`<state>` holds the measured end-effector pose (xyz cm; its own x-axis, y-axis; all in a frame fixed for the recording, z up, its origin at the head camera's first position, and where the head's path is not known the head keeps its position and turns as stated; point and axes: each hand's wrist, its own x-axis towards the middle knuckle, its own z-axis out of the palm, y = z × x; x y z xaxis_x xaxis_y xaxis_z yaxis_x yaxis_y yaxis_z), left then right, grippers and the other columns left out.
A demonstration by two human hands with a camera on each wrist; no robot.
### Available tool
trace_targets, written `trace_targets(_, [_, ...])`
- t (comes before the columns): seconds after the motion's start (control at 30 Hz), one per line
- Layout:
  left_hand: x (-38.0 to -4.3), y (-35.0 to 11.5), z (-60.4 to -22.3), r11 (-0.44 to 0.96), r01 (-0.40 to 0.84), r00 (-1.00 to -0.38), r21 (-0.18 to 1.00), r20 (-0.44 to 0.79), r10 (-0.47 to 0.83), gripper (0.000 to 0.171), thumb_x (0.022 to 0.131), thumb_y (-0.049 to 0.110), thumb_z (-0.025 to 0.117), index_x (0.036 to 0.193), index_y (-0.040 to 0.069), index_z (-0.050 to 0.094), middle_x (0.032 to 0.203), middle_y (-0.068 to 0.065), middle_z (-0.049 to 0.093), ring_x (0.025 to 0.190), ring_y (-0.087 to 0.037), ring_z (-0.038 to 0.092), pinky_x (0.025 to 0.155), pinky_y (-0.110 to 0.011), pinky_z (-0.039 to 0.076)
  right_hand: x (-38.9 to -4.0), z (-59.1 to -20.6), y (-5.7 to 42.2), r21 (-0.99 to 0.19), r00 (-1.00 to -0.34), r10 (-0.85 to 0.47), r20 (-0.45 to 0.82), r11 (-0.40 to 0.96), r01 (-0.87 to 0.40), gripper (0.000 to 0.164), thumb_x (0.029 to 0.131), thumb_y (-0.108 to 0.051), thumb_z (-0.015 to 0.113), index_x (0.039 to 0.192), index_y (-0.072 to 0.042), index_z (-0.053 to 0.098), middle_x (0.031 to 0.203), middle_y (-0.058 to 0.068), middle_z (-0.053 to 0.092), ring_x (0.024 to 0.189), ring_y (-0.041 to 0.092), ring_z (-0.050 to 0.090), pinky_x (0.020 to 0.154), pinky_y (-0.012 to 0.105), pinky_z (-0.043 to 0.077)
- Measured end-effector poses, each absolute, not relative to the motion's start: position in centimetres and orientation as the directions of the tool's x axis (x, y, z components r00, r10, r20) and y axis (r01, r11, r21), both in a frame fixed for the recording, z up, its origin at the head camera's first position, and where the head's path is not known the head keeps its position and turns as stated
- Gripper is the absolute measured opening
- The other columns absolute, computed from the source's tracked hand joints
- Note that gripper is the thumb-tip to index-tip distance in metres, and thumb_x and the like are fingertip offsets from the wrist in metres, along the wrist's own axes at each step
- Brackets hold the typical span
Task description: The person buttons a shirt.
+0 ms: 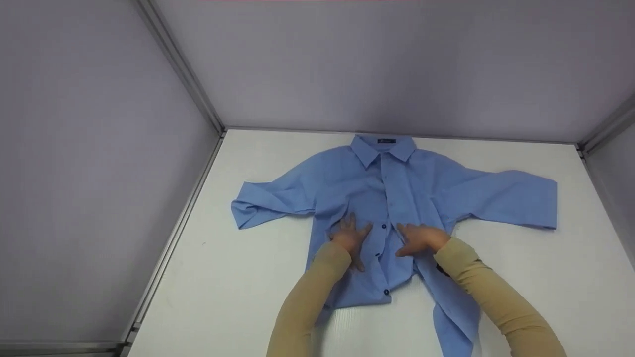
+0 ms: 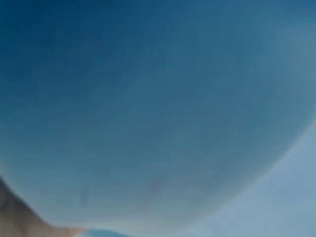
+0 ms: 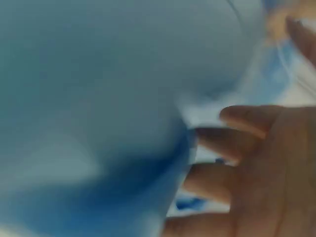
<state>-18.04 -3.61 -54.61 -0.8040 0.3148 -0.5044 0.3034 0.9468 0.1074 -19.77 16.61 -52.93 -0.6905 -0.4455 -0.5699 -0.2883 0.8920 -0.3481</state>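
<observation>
Seeing a blue shirt (image 1: pixel 412 188) spread front-up on a white table (image 1: pixel 258 267), with collar (image 1: pixel 367 153) toward the back wall (image 1: pixel 377 64) and shirt sleeves (image 1: pixel 516 198) out sideways (crumpled at the end on the left, flatter on the right). Reading left hand (image 1: pixel 350 239) as laid on the shirt front, left of the buttons (image 1: pixel 386 292), with fingers fanned apart. Reading right hand (image 1: pixel 420 239) as angled in over the other front panel, pointing leftward at the opening, with thumb well away from fingers. Showing gaps between fingers in the right wrist view too, with tips at or just beside a fabric edge (blurred, can't tell contact). Seeing tan sleeves (image 1: pixel 501 297) reach in from the near side, slanting toward each other. Can't read left fingers from the left wrist view: mostly blurred blue.
</observation>
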Motion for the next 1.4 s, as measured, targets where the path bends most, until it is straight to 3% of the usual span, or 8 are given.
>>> trace_targets(0.13, [-19.1, -4.3, -54.1, 0.946, 0.219, -0.769, 0.239, -0.554, 0.318, 0.101, 0.055, 0.052, 0.077, 0.139, 0.037, 0.022, 0.147, -0.012, -0.001, 0.131, -0.033, -0.001, 0.092, -0.059, 0.024, -18.7, -54.4, 15.6, -0.282, -0.728, -0.390, -0.564, 0.920, -0.274, 0.090, 0.074, -0.043, 0.067, 0.138, 0.001, 0.022, 0.138, 0.031, 0.012, 0.117, 0.058, 0.014, 0.086, 0.064, 0.025])
trace_targets(0.23, [-19.9, -4.6, -54.3, 0.944, 0.213, -0.772, 0.251, -0.549, 0.320, 0.098, 0.056, 0.050, 0.077, 0.138, 0.038, 0.026, 0.147, -0.010, 0.001, 0.132, -0.031, 0.000, 0.094, -0.057, 0.022, -19.0, -55.1, 14.9, -0.266, -0.773, -0.338, -0.536, 0.937, -0.225, 0.093, 0.071, -0.042, 0.070, 0.139, -0.003, 0.021, 0.141, 0.028, 0.009, 0.119, 0.057, 0.010, 0.079, 0.069, 0.025])
trace_targets(0.73, [-22.6, -5.0, -56.5, 0.970, 0.224, -0.852, 0.093, -0.465, 0.241, 0.106, 0.050, 0.044, 0.081, 0.137, 0.042, 0.022, 0.147, -0.010, 0.005, 0.131, -0.031, 0.007, 0.087, -0.061, 0.028, -22.1, -56.3, 13.2, -0.272, -0.834, -0.308, -0.457, 0.941, -0.199, 0.093, 0.070, -0.041, 0.072, 0.141, -0.010, 0.021, 0.142, 0.023, 0.011, 0.121, 0.055, 0.009, 0.076, 0.070, 0.026])
trace_targets(0.83, [-22.8, -4.8, -56.5, 0.967, 0.254, -0.877, 0.029, -0.415, 0.242, 0.100, 0.053, 0.045, 0.080, 0.137, 0.039, 0.025, 0.145, -0.013, 0.013, 0.130, -0.033, 0.012, 0.085, -0.061, 0.031, -22.5, -56.5, 13.2, -0.253, -0.854, -0.305, -0.421, 0.944, -0.213, 0.092, 0.069, -0.042, 0.071, 0.140, -0.011, 0.022, 0.142, 0.022, 0.014, 0.121, 0.054, 0.012, 0.077, 0.070, 0.027])
trace_targets(0.97, [-22.1, -4.8, -56.8, 0.955, 0.295, -0.920, 0.021, -0.265, 0.290, 0.082, 0.058, 0.042, 0.079, 0.129, 0.025, 0.043, 0.134, -0.018, 0.032, 0.122, -0.038, 0.028, 0.075, -0.061, 0.037, -22.7, -56.6, 13.9, -0.262, -0.876, -0.325, -0.356, 0.935, -0.241, 0.087, 0.072, -0.042, 0.070, 0.139, -0.008, 0.026, 0.139, 0.024, 0.020, 0.121, 0.051, 0.017, 0.079, 0.070, 0.024])
trace_targets(1.1, [-20.5, -6.8, -57.4, 0.945, 0.262, -0.949, 0.194, -0.123, 0.289, 0.061, 0.066, 0.034, 0.076, 0.116, 0.009, 0.050, 0.117, -0.020, 0.042, 0.107, -0.036, 0.040, 0.070, -0.050, 0.044, -21.8, -55.7, 15.7, -0.391, -0.875, -0.392, -0.284, 0.880, -0.268, 0.080, 0.077, -0.035, 0.067, 0.137, 0.000, 0.027, 0.135, 0.029, 0.025, 0.121, 0.047, 0.023, 0.087, 0.064, 0.024])
trace_targets(1.23, [-19.2, -10.7, -57.2, 0.892, 0.089, -0.985, 0.444, -0.094, 0.145, 0.061, 0.073, 0.025, 0.070, 0.119, -0.004, 0.044, 0.112, -0.025, 0.041, 0.102, -0.038, 0.040, 0.079, -0.046, 0.041, -20.3, -54.1, 19.0, -0.526, -0.888, -0.422, -0.184, 0.805, -0.274, 0.065, 0.084, -0.027, 0.059, 0.130, 0.010, 0.030, 0.127, 0.032, 0.034, 0.117, 0.045, 0.031, 0.093, 0.053, 0.027])
trace_targets(1.4, [-18.1, -15.0, -56.5, 0.664, -0.140, -0.957, 0.734, -0.272, 0.100, 0.061, 0.080, 0.025, 0.063, 0.120, -0.013, 0.037, 0.105, -0.025, 0.049, 0.099, -0.036, 0.049, 0.085, -0.042, 0.039, -19.0, -53.7, 24.4, -0.595, -0.926, -0.327, -0.188, 0.788, -0.157, 0.052, 0.089, -0.016, 0.048, 0.121, 0.021, 0.031, 0.118, 0.038, 0.037, 0.111, 0.048, 0.035, 0.091, 0.053, 0.028])
